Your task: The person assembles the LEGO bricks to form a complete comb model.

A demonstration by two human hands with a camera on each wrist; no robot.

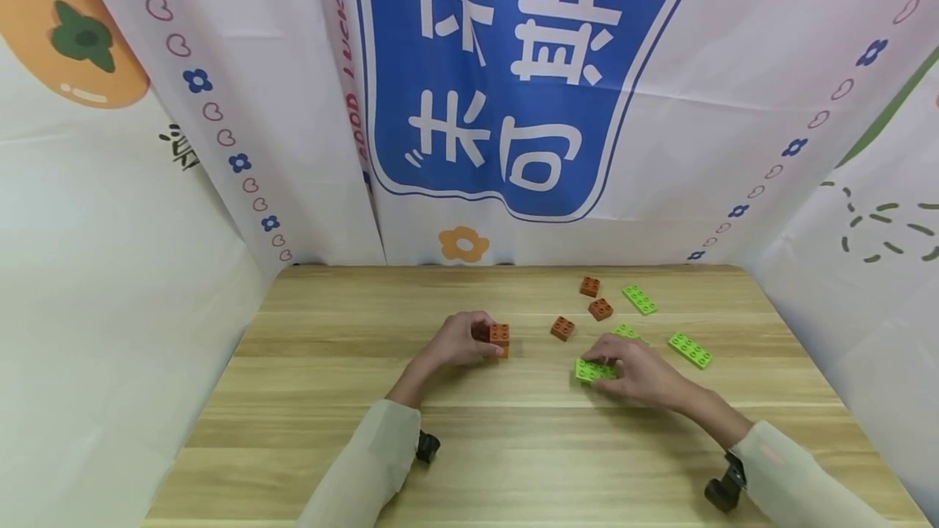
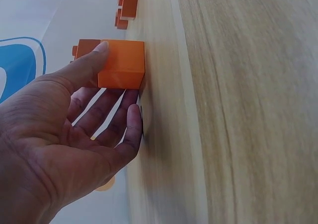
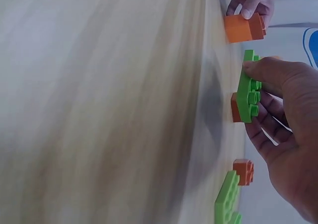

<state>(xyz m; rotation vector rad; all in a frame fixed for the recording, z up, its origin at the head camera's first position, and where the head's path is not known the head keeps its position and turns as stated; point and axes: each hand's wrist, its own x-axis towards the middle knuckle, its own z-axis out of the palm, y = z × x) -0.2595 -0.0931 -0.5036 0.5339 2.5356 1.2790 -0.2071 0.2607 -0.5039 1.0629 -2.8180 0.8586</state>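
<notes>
My left hand [image 1: 464, 339] grips a small stack at the middle of the table, a brown brick on a bright orange block [image 2: 124, 60]. In the left wrist view the thumb lies across the stack's side, and the block's base is at or very near the tabletop. My right hand [image 1: 640, 371] pinches a flat green eight-stud brick [image 3: 243, 95] by its edges. That brick is held just above the table, to the right of the stack, studs up. A brown brick [image 1: 562, 328] lies between and beyond the two hands.
Two more brown bricks [image 1: 600, 310] lie farther back. Flat green bricks rest at the back right [image 1: 639, 300], at the right [image 1: 689, 350] and behind my right hand [image 1: 628, 332], partly hidden. A printed white cloth [image 1: 660, 169] hangs behind the wooden table [image 1: 330, 332].
</notes>
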